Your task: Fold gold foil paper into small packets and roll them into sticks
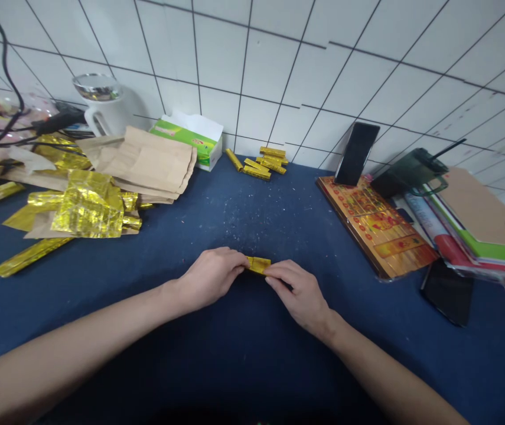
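Note:
A small strip of gold foil paper (258,265) lies between my two hands, just above or on the blue tabletop. My left hand (214,273) pinches its left end, fingers bent over it. At the right end, my right hand (297,292) grips the strip between thumb and fingers. Against the wall sits a small pile of gold foil rolls (270,160), several in all. To the left are crumpled gold foil sheets (88,203) and a longer folded gold strip (33,257).
Brown paper bags (146,156) lie in front of a green tissue pack (190,139) and a white mug (106,112). On the right, a phone (357,154) leans upright on an orange patterned box (380,230), near a dark cup (411,171), stacked folders (491,212) and a black phone (448,292).

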### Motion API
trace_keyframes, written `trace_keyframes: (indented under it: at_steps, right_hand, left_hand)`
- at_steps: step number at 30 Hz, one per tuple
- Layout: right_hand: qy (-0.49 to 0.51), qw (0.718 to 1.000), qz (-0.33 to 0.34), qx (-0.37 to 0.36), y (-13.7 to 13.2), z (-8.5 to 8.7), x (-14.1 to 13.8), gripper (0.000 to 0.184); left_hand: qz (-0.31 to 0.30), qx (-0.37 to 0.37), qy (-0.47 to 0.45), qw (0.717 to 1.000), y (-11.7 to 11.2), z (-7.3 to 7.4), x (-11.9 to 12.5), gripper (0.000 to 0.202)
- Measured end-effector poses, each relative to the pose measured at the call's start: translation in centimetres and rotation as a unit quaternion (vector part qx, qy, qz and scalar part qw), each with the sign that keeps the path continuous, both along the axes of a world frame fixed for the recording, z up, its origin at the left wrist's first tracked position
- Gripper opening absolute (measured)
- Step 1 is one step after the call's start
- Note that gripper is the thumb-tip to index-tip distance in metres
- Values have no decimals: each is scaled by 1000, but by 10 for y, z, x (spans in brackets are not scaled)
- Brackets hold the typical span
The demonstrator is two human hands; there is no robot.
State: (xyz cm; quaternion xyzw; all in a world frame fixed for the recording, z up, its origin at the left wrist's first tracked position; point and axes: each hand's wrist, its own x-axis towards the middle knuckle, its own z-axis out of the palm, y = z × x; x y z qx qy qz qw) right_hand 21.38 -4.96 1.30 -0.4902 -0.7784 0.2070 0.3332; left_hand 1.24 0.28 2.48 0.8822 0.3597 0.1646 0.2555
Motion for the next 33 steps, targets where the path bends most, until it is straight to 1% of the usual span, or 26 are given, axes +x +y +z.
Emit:
trace_keyframes:
  at_steps: [4,7,10,14,21,28,33]
  right_hand:
    - [21,997,-49,-64,2,3,-1,17]
    - [14,994,-69,-89,4,6,-1,16]
    - [-6,992,-70,-100,8,8,-1,13]
    - [-42,990,-81,-108,12,10,-5,14]
    - [-105,984,-120,-83,14,9,-12,14]
    - [-108,982,-110,-106,18,2,-11,13]
    - [-111,983,-107,-96,16,2,-11,13]
  left_hand:
    - [37,-68,6,997,0,4,2,17]
    - [62,-92,1,994,1,5,3,13]
    - [86,-92,-5,992,2,4,2,9]
    - [101,-87,7,991,3,2,2,9]
    - [120,-73,12,990,3,-2,4,7]
    - [116,-79,24,990,1,-1,7,10]
    - [125,-50,75,988,2,2,6,12]
